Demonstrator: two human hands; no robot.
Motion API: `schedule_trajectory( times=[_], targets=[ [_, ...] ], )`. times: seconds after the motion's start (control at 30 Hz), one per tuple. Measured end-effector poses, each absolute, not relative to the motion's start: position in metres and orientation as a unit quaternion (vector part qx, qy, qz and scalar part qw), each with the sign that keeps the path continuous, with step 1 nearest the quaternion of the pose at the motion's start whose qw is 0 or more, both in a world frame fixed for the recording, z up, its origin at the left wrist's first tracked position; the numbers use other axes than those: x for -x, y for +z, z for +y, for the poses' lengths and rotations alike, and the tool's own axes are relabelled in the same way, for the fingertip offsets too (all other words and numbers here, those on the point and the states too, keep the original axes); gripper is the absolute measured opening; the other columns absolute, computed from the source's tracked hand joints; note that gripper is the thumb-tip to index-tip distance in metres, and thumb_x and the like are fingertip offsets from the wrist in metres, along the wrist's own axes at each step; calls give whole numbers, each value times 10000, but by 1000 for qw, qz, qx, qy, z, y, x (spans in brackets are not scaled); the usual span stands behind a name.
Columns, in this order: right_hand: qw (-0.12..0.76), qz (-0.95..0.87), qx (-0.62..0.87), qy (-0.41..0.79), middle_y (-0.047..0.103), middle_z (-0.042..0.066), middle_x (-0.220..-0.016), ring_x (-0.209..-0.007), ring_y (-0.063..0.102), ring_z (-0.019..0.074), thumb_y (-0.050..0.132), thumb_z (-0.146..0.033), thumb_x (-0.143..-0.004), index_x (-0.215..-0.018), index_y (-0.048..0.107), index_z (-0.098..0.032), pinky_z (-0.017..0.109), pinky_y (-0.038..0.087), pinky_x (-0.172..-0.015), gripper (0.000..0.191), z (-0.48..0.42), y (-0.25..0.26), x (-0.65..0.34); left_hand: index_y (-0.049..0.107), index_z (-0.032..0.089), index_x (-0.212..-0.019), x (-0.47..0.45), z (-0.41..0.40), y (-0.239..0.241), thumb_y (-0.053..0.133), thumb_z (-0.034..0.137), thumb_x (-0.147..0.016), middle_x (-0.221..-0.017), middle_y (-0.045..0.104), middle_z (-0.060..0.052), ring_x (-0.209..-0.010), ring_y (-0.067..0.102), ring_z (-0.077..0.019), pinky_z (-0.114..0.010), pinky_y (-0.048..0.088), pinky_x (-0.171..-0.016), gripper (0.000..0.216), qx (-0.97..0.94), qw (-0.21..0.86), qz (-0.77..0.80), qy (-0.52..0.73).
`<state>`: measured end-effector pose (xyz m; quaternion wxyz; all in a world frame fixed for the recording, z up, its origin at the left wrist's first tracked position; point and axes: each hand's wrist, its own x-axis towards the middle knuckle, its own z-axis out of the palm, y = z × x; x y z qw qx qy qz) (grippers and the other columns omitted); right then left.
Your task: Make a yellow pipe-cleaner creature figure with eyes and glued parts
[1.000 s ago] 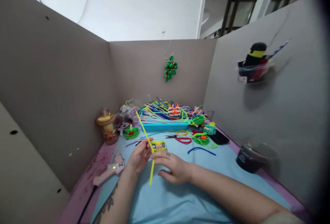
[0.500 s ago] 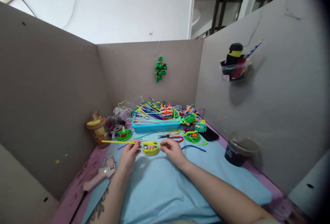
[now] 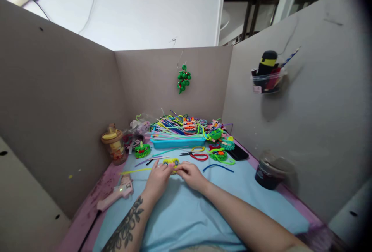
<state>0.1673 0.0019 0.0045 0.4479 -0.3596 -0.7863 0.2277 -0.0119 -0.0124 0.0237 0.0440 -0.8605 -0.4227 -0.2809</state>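
A small yellow pipe-cleaner figure (image 3: 171, 161) with pink and blue parts is between my hands over the blue cloth, its near side covered by fingers. My left hand (image 3: 159, 176) is closed around its left side, index finger reaching across. With fingers pinched at its lower right edge, my right hand (image 3: 191, 173) grips what looks like the end of a yellow pipe cleaner. The long part of that yellow pipe cleaner (image 3: 138, 171) sticks out leftward past my left hand. Exactly where it meets the figure is hidden.
Behind lie scissors (image 3: 193, 154), a green figure (image 3: 142, 150) and a blue tray (image 3: 177, 143) heaped with pipe cleaners. A pink glue gun (image 3: 117, 194) and a lidded cup (image 3: 113, 145) are on the left. At right are a phone (image 3: 237, 152) and a dark tub (image 3: 269, 172).
The yellow pipe cleaner, stretched straight between both hands before, now lies lower against the figure. My left hand has moved right onto the figure; my right hand has shifted slightly left relative to it.
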Motion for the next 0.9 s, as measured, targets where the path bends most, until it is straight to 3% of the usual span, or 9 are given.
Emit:
schedule_trajectory(
  times=[0.07, 0.17, 0.3, 0.5, 0.6, 0.67, 0.8, 0.9],
  targets=[
    [431, -796, 367, 212, 636, 31, -755, -720, 580, 142, 459, -265, -866, -851, 666, -174, 243, 436, -671, 227, 13, 5, -177, 629, 238, -1034, 14, -12, 24, 390, 205, -868, -806, 651, -79, -799, 580, -204, -384, 437, -810, 293, 856, 51, -440, -268],
    [387, -774, 491, 99, 661, 62, -884, -875, 561, 179, 429, -250, -880, -875, 665, -177, 288, 398, -796, 247, 39, 6, -204, 638, 222, -1025, 13, -14, 25, 379, 239, -872, -790, 648, -92, -761, 583, -203, -310, 457, -689, 302, 847, 41, -451, -278],
    [237, -700, 674, 4, 632, 101, -996, -983, 499, 223, 454, -194, -853, -1016, 634, -177, 314, 360, -828, 244, 65, 6, -236, 663, 232, -959, 10, -14, 23, 402, 247, -860, -893, 665, -94, -816, 604, -199, -310, 473, -731, 279, 853, -20, -424, -305],
    [203, -701, 684, 9, 622, 101, -973, -974, 498, 225, 485, -176, -827, -931, 664, -185, 310, 363, -832, 207, 70, 3, -236, 665, 267, -933, 11, -9, 16, 438, 237, -841, -1001, 663, -63, -923, 605, -186, -314, 474, -835, 247, 861, -67, -377, -336],
    [242, -703, 669, 0, 585, 91, -1108, -1075, 447, 227, 503, -192, -816, -1074, 611, -198, 326, 346, -905, 279, 57, 15, -235, 661, 264, -938, 12, -7, 16, 435, 243, -844, -961, 668, -57, -904, 612, -181, -302, 482, -821, 246, 868, -62, -371, -324],
    [356, -698, 621, -28, 540, 105, -1184, -1121, 415, 240, 507, -214, -808, -1132, 572, -173, 366, 333, -947, 332, 39, 29, -240, 660, 259, -925, 12, -7, 17, 445, 247, -839, -939, 671, -55, -893, 616, -182, -294, 488, -806, 232, 871, -57, -367, -323],
    [547, -649, 523, -82, 549, 100, -1129, -1095, 445, 233, 480, -255, -831, -1120, 540, -179, 397, 342, -950, 305, -16, 53, -260, 645, 236, -902, 11, -10, 20, 450, 247, -832, -913, 666, -58, -883, 617, -185, -282, 491, -781, 207, 855, -56, -371, -359],
    [534, -670, 515, -33, 597, 82, -981, -947, 525, 221, 475, -265, -837, -979, 581, -197, 364, 406, -841, 189, -58, 52, -277, 618, 227, -970, 9, -13, 20, 466, 271, -820, -940, 653, -62, -860, 618, -180, -264, 491, -742, 219, 833, -54, -392, -388]
  ],
)
